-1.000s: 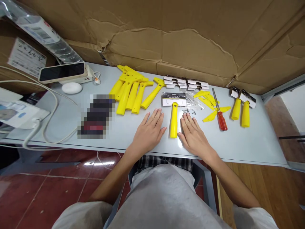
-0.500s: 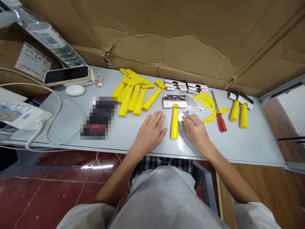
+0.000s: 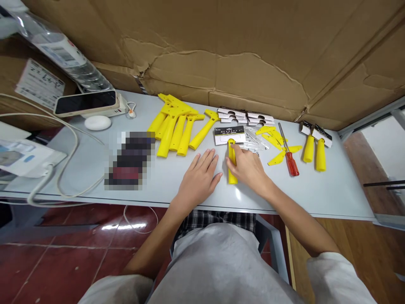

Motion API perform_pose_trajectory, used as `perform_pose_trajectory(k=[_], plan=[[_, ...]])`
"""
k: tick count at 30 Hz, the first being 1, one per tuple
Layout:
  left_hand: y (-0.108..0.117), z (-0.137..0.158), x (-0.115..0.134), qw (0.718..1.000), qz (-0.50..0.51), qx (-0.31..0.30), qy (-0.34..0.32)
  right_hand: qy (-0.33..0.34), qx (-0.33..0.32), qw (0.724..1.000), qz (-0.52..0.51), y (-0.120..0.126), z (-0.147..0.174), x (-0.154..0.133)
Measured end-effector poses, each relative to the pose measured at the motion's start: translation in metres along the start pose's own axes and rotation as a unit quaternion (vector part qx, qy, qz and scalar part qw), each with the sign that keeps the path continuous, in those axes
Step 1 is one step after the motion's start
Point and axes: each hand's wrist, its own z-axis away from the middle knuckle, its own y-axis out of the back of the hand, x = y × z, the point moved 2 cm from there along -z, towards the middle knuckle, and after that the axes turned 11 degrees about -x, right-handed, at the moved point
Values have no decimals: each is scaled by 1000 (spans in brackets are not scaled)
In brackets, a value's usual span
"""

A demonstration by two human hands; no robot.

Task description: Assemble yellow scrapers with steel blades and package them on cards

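My left hand lies flat on the table, fingers stretched out, to the left of a yellow scraper with its handle toward me. A black and white header card covers the scraper's head. My right hand is closed over the handle, with the thumb across it and the index finger near its upper end; the other fingers are curled under. Small dark screws lie partly hidden behind this hand. Close by are clear packets with thin metal blades and several flat yellow pieces.
A red-handled screwdriver lies at right, before two carded yellow scrapers. Bare yellow handles are piled left of centre; folded cards lie at the back. Cables, a phone and a bottle occupy the left. Cardboard walls the back.
My right hand has moved left from beside the screws onto the scraper's handle and closed on it. My left hand stays flat in its place. The view has shifted slightly.
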Motion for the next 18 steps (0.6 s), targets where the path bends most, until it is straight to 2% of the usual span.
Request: perform_pose_trajectory(k=[5,10,14,18], plan=[[3,0,1,1000,-4,-1,-5,46,2,996,-78,-4,4,9],[8,2,2,1000,-4,9,-12,83,62,986,-127,-11,21,24],[11,3,2,1000,3,16,-5,56,106,984,-130,-3,30,51],[13,3,2,1000,13,10,1,-10,156,981,-117,20,33,100]])
